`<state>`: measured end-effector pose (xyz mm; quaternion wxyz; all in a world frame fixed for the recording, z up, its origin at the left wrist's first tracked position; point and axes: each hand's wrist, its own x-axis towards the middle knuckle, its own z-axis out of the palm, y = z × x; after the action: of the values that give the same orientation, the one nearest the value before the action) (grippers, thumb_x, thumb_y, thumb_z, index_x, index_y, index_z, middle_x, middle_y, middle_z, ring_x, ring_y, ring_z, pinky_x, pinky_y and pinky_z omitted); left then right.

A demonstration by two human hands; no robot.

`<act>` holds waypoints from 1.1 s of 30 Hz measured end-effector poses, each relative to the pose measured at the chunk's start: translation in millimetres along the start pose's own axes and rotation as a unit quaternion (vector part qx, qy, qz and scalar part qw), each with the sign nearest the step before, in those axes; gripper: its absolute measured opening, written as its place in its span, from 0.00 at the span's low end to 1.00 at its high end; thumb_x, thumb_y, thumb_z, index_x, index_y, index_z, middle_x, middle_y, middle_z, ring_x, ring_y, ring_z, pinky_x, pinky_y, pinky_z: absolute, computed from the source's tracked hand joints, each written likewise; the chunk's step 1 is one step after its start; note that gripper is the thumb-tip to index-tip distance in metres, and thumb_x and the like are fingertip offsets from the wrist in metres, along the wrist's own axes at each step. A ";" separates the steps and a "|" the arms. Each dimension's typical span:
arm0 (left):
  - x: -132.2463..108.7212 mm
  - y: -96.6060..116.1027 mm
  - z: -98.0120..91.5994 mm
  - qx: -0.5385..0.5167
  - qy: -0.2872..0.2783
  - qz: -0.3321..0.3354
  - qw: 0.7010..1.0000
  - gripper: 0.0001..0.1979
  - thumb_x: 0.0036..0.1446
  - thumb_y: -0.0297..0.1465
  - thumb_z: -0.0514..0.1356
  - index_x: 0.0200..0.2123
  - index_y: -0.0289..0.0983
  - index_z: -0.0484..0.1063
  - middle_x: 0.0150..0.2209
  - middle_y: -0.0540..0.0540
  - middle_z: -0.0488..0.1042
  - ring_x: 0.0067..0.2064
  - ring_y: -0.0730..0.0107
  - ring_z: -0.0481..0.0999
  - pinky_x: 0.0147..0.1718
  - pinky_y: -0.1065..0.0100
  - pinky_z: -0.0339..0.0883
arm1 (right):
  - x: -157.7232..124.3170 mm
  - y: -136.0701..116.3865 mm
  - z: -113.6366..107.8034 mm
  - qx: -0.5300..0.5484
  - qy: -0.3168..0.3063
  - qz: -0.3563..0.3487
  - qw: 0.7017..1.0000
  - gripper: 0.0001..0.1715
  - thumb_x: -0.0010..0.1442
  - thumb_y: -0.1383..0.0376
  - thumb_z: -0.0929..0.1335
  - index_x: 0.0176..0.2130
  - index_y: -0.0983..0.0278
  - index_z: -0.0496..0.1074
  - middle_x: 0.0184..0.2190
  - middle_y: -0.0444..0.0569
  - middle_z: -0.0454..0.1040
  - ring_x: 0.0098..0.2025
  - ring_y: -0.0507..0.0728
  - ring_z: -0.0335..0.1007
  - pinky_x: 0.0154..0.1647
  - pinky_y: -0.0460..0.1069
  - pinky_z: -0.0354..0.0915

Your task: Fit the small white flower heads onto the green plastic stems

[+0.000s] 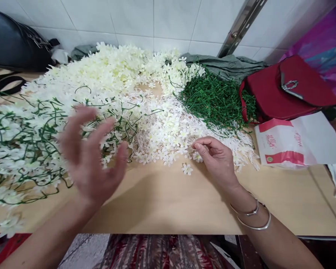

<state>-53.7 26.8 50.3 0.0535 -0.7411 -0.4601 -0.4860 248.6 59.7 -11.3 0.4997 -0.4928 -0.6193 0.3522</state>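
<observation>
My left hand (92, 157) is raised over the left part of the table, blurred, its fingers spread with nothing between them. Below and beside it lie white artificial flowers on green stems (33, 138). My right hand (217, 158) is closed in a pinch, thumb against forefinger, at the edge of the loose white petal flowers (170, 138). Whatever the pinch holds is too small to make out. One loose flower (187, 169) lies on the bare wood just left of that hand. White thin stalks (240, 149) spread out behind it.
A tall heap of cream flowers (114, 67) stands at the back against the tiled wall. Green plastic stems (215, 99) are piled at back right, beside a red bag (285, 89) and a white-and-red paper bag (282, 142). A black bag (14, 41) sits at far left.
</observation>
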 end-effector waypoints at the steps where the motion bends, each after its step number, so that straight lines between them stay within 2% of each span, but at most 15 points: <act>1: -2.7 8.1 11.8 0.028 -0.037 0.061 0.997 0.36 0.58 0.22 0.68 0.67 0.47 0.66 0.68 0.46 0.64 0.71 0.49 0.63 0.74 0.45 0.58 | -0.6 0.7 0.1 -0.002 -0.002 -0.005 1.000 0.04 0.65 0.63 0.72 0.37 0.59 0.78 0.34 0.45 0.80 0.40 0.55 0.75 0.45 0.52 0.68; 2: -5.8 15.2 23.3 0.023 -0.090 0.095 0.991 0.33 0.60 0.20 0.66 0.67 0.42 0.65 0.66 0.41 0.67 0.68 0.53 0.68 0.71 0.49 0.65 | -1.4 1.2 0.3 -0.006 -0.005 -0.013 1.000 0.04 0.65 0.64 0.72 0.37 0.59 0.78 0.34 0.44 0.80 0.39 0.54 0.75 0.45 0.52 0.68; 3: -9.2 20.6 33.9 0.010 -0.144 0.103 0.984 0.30 0.64 0.21 0.63 0.67 0.40 0.62 0.64 0.39 0.69 0.67 0.56 0.70 0.68 0.52 0.69 | -2.2 1.4 0.7 -0.011 -0.007 -0.024 1.000 0.04 0.66 0.64 0.71 0.37 0.59 0.78 0.34 0.44 0.79 0.39 0.54 0.75 0.44 0.52 0.68; 5: -16.7 24.5 51.2 -0.009 -0.210 0.098 0.973 0.27 0.68 0.23 0.59 0.67 0.37 0.59 0.64 0.34 0.69 0.68 0.55 0.70 0.64 0.54 0.73 | -3.8 0.9 1.9 -0.028 -0.016 -0.055 0.998 0.04 0.66 0.64 0.71 0.37 0.58 0.78 0.35 0.44 0.79 0.40 0.54 0.75 0.44 0.52 0.68; 8: -26.5 15.3 68.2 0.008 -0.262 0.102 0.960 0.30 0.70 0.28 0.59 0.71 0.34 0.52 0.69 0.27 0.63 0.73 0.46 0.62 0.67 0.45 0.67 | -5.1 -2.1 4.0 -0.076 -0.042 -0.127 0.988 0.03 0.67 0.66 0.71 0.39 0.58 0.77 0.36 0.45 0.79 0.40 0.55 0.75 0.45 0.53 0.70; 11: -31.5 1.2 80.9 0.055 -0.271 0.098 0.956 0.38 0.68 0.37 0.62 0.73 0.33 0.48 0.73 0.22 0.54 0.76 0.37 0.53 0.70 0.38 0.58 | -6.1 -4.7 5.8 -0.152 -0.025 -0.222 0.963 0.05 0.67 0.66 0.71 0.44 0.57 0.76 0.41 0.48 0.79 0.47 0.58 0.76 0.52 0.57 0.70; 13: -31.8 -3.9 89.3 0.085 -0.277 0.083 0.953 0.44 0.66 0.46 0.62 0.74 0.31 0.47 0.74 0.18 0.48 0.77 0.30 0.48 0.70 0.35 0.55 | -8.2 -3.7 7.2 -0.223 -0.005 -0.249 0.942 0.14 0.65 0.60 0.73 0.51 0.56 0.75 0.52 0.53 0.76 0.58 0.64 0.72 0.61 0.64 0.66; 15: -29.7 -3.8 97.9 0.105 -0.291 0.066 0.949 0.50 0.63 0.55 0.61 0.74 0.29 0.47 0.74 0.16 0.44 0.76 0.25 0.46 0.69 0.33 0.55 | -11.8 0.8 9.3 -0.301 -0.013 -0.233 0.925 0.33 0.61 0.50 0.75 0.61 0.56 0.69 0.65 0.60 0.66 0.70 0.73 0.59 0.68 0.71 0.58; 17: -25.4 1.0 105.7 0.118 -0.314 0.056 0.940 0.54 0.60 0.60 0.59 0.75 0.29 0.47 0.75 0.16 0.43 0.76 0.23 0.46 0.68 0.32 0.55 | -15.5 8.5 11.6 -0.361 -0.046 -0.194 0.911 0.51 0.55 0.41 0.75 0.69 0.56 0.61 0.74 0.64 0.51 0.75 0.80 0.45 0.69 0.77 0.52; 19: -19.2 9.1 112.1 0.136 -0.341 0.051 0.929 0.54 0.60 0.61 0.57 0.75 0.30 0.48 0.75 0.17 0.44 0.76 0.24 0.46 0.67 0.32 0.55 | -16.6 17.6 12.5 -0.390 -0.072 -0.158 0.904 0.59 0.54 0.38 0.75 0.72 0.55 0.55 0.76 0.65 0.44 0.76 0.84 0.42 0.68 0.79 0.52; 20: -15.8 13.6 114.8 0.146 -0.351 0.049 0.923 0.52 0.62 0.59 0.57 0.75 0.30 0.48 0.75 0.19 0.45 0.76 0.26 0.48 0.67 0.32 0.55 | -15.5 22.0 11.7 -0.397 -0.075 -0.140 0.904 0.59 0.55 0.39 0.75 0.73 0.56 0.54 0.76 0.66 0.43 0.75 0.84 0.43 0.66 0.79 0.53; 22: -9.2 21.9 119.4 0.163 -0.365 0.043 0.916 0.43 0.68 0.52 0.56 0.75 0.32 0.50 0.75 0.23 0.51 0.75 0.33 0.53 0.67 0.36 0.56 | -9.3 28.9 7.3 -0.401 -0.059 -0.106 0.908 0.51 0.59 0.43 0.74 0.72 0.54 0.57 0.75 0.65 0.48 0.72 0.82 0.51 0.64 0.79 0.58; 26: -1.8 25.8 125.4 0.153 -0.357 0.049 0.920 0.28 0.74 0.33 0.53 0.73 0.35 0.55 0.68 0.32 0.67 0.67 0.48 0.68 0.64 0.48 0.64 | 10.3 32.8 -8.0 -0.339 -0.010 -0.101 0.935 0.26 0.66 0.59 0.70 0.61 0.58 0.72 0.63 0.61 0.70 0.64 0.71 0.67 0.62 0.72 0.65; 29: -1.6 17.6 125.8 0.116 -0.332 0.049 0.935 0.26 0.71 0.23 0.51 0.70 0.34 0.59 0.62 0.35 0.73 0.61 0.54 0.74 0.60 0.53 0.66 | 18.0 27.3 -14.9 -0.283 0.032 -0.112 0.952 0.17 0.65 0.65 0.69 0.53 0.61 0.76 0.51 0.57 0.78 0.55 0.65 0.75 0.58 0.64 0.71; 33: -2.3 8.9 121.1 0.034 -0.300 0.042 0.953 0.28 0.65 0.17 0.52 0.67 0.34 0.63 0.61 0.36 0.74 0.62 0.58 0.73 0.61 0.57 0.64 | 13.5 14.9 -11.1 -0.222 0.069 -0.130 0.964 0.09 0.66 0.67 0.68 0.44 0.60 0.78 0.44 0.52 0.81 0.49 0.60 0.78 0.52 0.58 0.73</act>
<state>33.8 84.0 -11.4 -0.0413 -0.8692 -0.4393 -0.2232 262.9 76.0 -18.7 0.4607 -0.5297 -0.7045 0.1037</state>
